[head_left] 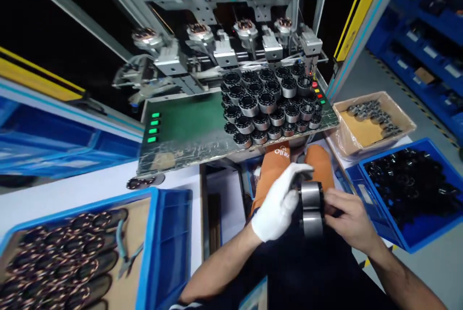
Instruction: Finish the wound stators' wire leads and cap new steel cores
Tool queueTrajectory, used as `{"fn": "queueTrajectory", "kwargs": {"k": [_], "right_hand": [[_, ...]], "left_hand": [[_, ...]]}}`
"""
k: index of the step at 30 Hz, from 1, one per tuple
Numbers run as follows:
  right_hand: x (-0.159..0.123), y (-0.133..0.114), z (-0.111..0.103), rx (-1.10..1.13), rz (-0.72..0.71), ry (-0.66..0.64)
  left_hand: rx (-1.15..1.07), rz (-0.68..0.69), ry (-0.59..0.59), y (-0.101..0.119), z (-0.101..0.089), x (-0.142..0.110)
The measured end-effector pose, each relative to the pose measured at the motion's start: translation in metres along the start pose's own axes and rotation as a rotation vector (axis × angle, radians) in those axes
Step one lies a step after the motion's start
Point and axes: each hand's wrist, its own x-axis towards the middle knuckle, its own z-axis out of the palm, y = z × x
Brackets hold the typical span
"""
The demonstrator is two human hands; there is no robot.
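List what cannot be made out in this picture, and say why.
All in the head view:
Insides of the two silver rings between left hand and right hand: hidden by their own outer walls.
Lower rings in the stack: partly hidden by those above.
Left blue bin: cut off by the left and bottom edges.
Shelf labels: too small and blurred to read.

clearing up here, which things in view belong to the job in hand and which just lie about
Likely in the job:
- two cores, between left hand and right hand
- stacked cores, similar-looking

Perhaps just lying about:
- pliers, untouched
- carton, off to the right
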Motion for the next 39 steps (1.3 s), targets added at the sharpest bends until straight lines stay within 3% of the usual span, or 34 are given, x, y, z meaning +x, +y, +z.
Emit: {"fn": "queueTrajectory", "kwargs": {"k": [3, 5, 8, 10, 14, 17, 20, 24, 25, 27, 29, 30, 34, 39], "right_hand": [[0.0, 0.002, 0.008, 0.065, 0.038, -0.103], [0.002, 0.007, 0.012, 0.111, 0.067, -0.165], [0.011, 0.014, 0.014, 0.174, 0.114, -0.235], [0.021, 0.016, 0.013, 0.215, 0.138, -0.279], [0.052, 0.017, 0.014, 0.259, 0.13, -0.42], [0.082, 0.018, 0.009, 0.224, 0.085, -0.536], [0.12, 0.014, -0.017, 0.116, -0.01, -0.621], [0.186, -0.012, -0.072, -0.114, -0.186, -0.734], [0.205, -0.02, -0.083, -0.253, -0.28, -0.766], [0.243, -0.036, -0.098, -0.702, -0.616, -0.832], [0.279, -0.047, -0.103, -1.015, -0.89, -0.863], [0.295, -0.049, -0.102, -1.071, -0.959, -0.874], [0.344, -0.05, -0.095, -1.155, -1.04, -0.941], [0.374, -0.045, -0.088, -1.193, -1.085, -1.03]], "left_hand": [[0.058, 0.334, -0.066, -0.002, -0.006, 0.01], [0.031, 0.458, -0.099, -0.004, -0.007, 0.014], [0.093, 0.417, -0.029, -0.005, -0.009, 0.011], [0.274, 0.384, -0.049, -0.005, -0.01, 0.005], [0.678, 0.638, -0.175, -0.013, 0.002, -0.006], [0.82, 0.735, -0.089, -0.013, 0.013, 0.001], [0.809, 0.637, 0.057, 0.001, 0.007, 0.014], [0.812, 0.542, 0.138, 0.017, -0.026, 0.012], [0.821, 0.503, 0.18, 0.017, -0.035, 0.008], [0.828, 0.367, 0.296, 0.012, -0.05, -0.005], [0.824, 0.187, 0.408, 0.004, -0.058, -0.019], [0.82, 0.091, 0.458, 0.0, -0.061, -0.028], [0.805, -0.208, 0.626, -0.015, -0.066, -0.067], [0.763, -0.455, 0.868, -0.022, -0.079, -0.12]]}}
